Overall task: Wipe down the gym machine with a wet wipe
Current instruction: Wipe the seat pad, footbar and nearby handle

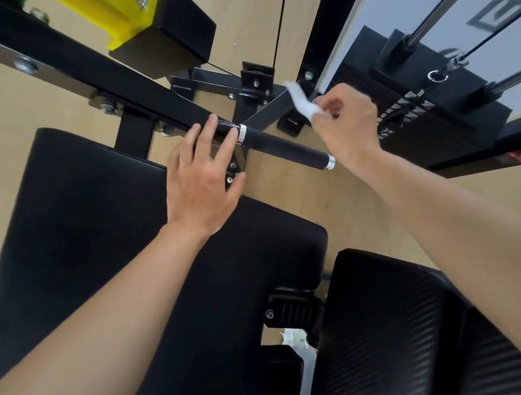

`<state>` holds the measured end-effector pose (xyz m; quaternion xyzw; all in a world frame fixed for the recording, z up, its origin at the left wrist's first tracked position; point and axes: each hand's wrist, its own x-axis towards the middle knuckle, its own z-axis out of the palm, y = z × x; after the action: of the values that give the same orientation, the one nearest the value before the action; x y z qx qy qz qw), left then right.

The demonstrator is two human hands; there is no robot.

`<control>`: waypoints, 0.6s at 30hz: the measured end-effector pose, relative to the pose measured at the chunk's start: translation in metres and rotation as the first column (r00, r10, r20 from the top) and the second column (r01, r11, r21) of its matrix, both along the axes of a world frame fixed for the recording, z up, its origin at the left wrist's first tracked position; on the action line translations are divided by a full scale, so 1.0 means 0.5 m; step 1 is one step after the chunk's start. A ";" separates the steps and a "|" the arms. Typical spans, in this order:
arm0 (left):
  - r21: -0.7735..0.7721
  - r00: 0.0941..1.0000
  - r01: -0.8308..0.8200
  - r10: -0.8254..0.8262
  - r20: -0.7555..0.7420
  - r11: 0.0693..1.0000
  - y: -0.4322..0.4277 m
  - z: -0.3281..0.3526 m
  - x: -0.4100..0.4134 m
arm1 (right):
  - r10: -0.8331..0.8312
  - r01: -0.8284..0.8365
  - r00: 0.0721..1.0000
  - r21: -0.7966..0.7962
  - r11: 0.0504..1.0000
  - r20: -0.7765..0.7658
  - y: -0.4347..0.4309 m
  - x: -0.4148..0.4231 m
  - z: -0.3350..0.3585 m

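The right hand (346, 118) pinches the white wipe (301, 104) between thumb and curled fingers, just beyond the handle (285, 147) and apart from it. The handle, a black grip with a chrome ring at each end, runs from upper left to lower right, its free end near the right wrist. The left hand (203, 178), fingers straight and spread, rests on the frame bar (101, 72) at the handle's inner ring. The wipe probably needs to come back onto the grip.

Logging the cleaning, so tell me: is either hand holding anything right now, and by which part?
The right hand pinches the wet wipe by one end. The left hand is open and holds nothing.
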<state>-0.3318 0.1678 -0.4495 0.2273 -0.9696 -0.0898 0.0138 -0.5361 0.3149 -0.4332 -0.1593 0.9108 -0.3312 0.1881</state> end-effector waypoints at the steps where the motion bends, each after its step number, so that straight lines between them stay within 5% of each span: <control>1: -0.021 0.999 0.023 -0.023 0.027 1.000 -0.003 -0.004 0.005 | 0.070 -0.070 0.997 0.028 0.997 0.022 0.000 0.012 -0.002; 5: -0.088 0.994 0.031 -0.021 0.107 0.996 0.005 -0.007 0.010 | 0.266 -0.272 0.958 0.046 0.961 0.112 -0.010 0.079 -0.024; 13: -0.116 0.986 0.029 -0.009 0.169 0.993 0.016 -0.009 0.006 | 0.474 -0.474 0.881 0.002 0.881 -0.007 -0.055 0.140 -0.033; 18: -0.104 0.984 0.039 -0.020 0.176 0.994 0.013 -0.007 0.004 | 0.475 -0.479 0.877 0.088 0.873 0.069 -0.028 0.121 -0.032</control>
<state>-0.3301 0.1742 -0.4530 0.2187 -0.9737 -0.0178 -0.0606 -0.4757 0.3011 -0.4489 -0.3615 0.8546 -0.2311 0.2924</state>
